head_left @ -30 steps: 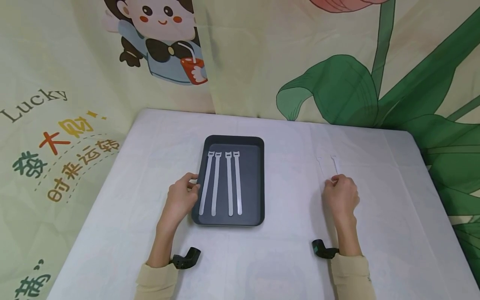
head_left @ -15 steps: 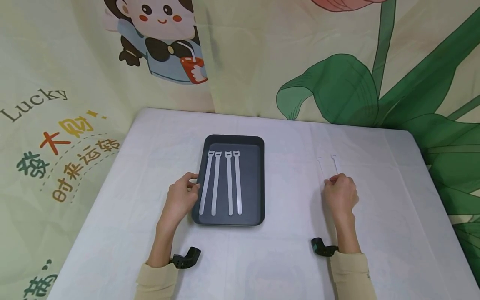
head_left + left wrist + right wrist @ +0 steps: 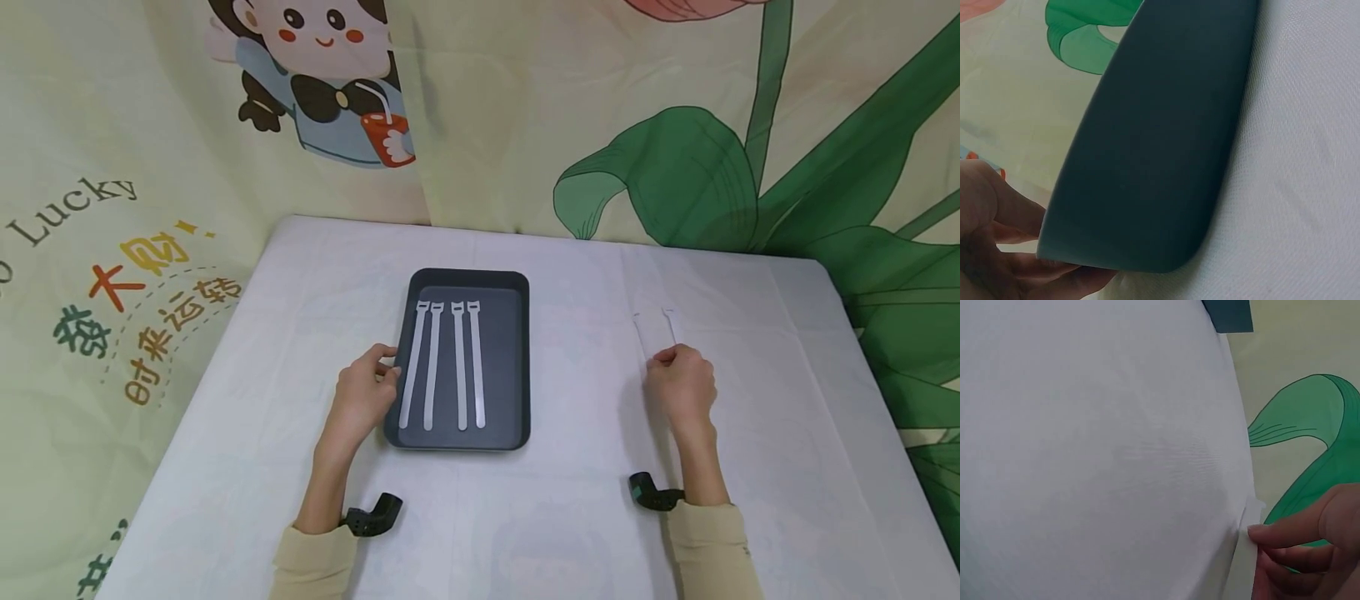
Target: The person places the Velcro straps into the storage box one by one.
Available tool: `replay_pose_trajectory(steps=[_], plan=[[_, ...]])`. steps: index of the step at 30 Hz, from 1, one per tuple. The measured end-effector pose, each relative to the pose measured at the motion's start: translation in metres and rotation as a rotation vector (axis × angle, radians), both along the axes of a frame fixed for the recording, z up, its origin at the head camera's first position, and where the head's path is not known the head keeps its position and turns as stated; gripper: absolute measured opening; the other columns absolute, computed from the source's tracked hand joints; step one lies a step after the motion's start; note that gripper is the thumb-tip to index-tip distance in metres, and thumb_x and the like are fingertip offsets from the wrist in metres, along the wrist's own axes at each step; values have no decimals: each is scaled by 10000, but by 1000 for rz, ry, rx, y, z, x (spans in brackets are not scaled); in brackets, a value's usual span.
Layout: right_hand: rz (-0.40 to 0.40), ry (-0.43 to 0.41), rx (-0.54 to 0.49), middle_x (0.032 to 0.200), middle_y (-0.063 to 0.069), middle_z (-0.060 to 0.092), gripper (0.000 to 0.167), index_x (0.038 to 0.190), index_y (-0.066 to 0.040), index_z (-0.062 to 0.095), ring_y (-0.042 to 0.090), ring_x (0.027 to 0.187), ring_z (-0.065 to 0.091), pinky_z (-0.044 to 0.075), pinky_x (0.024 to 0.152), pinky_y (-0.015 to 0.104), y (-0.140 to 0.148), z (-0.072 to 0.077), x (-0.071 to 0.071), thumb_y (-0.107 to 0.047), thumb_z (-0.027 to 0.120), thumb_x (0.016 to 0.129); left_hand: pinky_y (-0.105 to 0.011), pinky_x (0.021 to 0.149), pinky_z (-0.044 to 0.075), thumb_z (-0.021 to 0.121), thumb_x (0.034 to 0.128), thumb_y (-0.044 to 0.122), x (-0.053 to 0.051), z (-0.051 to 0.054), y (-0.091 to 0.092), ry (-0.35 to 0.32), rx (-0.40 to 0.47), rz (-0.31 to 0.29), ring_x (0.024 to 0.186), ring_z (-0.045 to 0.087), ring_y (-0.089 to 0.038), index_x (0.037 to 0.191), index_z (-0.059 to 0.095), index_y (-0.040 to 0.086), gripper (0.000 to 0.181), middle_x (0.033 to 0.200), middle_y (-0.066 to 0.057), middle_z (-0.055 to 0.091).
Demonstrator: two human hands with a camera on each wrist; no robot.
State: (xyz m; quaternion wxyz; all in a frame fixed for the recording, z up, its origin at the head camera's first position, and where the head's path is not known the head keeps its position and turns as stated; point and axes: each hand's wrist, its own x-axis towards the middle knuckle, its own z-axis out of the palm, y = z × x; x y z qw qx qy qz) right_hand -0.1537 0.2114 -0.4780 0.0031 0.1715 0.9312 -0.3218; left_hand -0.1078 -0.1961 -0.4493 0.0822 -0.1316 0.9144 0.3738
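My left hand (image 3: 363, 392) holds the left rim of a dark grey tray (image 3: 510, 358); in the left wrist view the fingers (image 3: 1022, 222) lie at the edge of its wall (image 3: 1154, 144). Inside the tray, several white slotted cable straps (image 3: 459, 367) lie lengthwise in a row. To the right, my right hand (image 3: 682, 387) pinches a white cable strap (image 3: 1244, 562) between thumb and fingers, its slotted head pointing away from me. Beyond that hand two faint strap heads show on the white cloth, the left one (image 3: 637, 317) being hard to make out.
A white cloth covers the table (image 3: 577, 500). Behind it hangs a printed curtain (image 3: 487, 125) with a cartoon figure and green leaves. Small black cameras are strapped to both wrists, the left one (image 3: 375, 514) near the tray's front edge.
The right forearm and wrist have shifted slightly right, with the hand still pinching the strap. The left hand and tray look almost the same. The printed curtain at the left has slid a little rightward.
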Motion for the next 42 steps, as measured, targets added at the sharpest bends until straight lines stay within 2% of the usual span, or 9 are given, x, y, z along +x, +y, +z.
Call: replay_pose_trajectory(steps=[4,8,11,16,28,34,42], plan=[[30,-66,-103,991,219,745,238,1069,46,740,337,851,691,528,684,385,4,4,-1,-125,632,943,-417,744,554,519,1039,104,-1,0,0,0,-1,0,946,686,-341,1405,560,-7,385,1160,-275,703],[21,-150,-269,1006,211,751,295,1174,61,715,160,700,687,530,628,242,5,4,-1,-137,673,960,-429,752,557,518,1039,105,-1,1,1,3,-4,-1,953,688,-348,1404,562,-8,385,1160,-277,703],[6,-209,-408,963,172,741,331,1222,65,682,106,633,671,562,622,231,6,3,-1,-145,694,966,-430,748,556,517,1038,103,-1,1,1,5,-5,-3,947,688,-348,1404,562,-9,385,1157,-279,704],[24,-248,-565,876,38,707,363,1256,69,636,95,664,681,591,668,246,5,4,0,-144,707,971,-422,736,553,517,1036,100,-1,1,0,11,-7,-6,934,689,-344,1401,562,-14,385,1149,-282,705],[103,-230,-688,941,42,710,353,1264,77,609,126,783,684,609,748,290,-9,12,2,-105,698,975,-390,709,544,524,1034,100,1,2,0,13,4,-4,901,686,-325,1404,561,-14,390,1136,-275,707],[154,-198,-727,920,56,703,339,1233,93,613,156,790,678,614,753,321,-20,16,4,-88,706,962,-404,714,551,539,1027,83,2,3,-1,37,21,-11,921,697,-342,1385,578,-22,375,1119,-283,712],[190,-161,-748,907,86,697,321,1211,91,632,166,781,680,618,737,335,-38,21,7,-79,716,952,-402,731,550,538,1028,104,1,0,-1,34,11,-9,931,697,-342,1385,580,-8,377,1117,-267,718]])
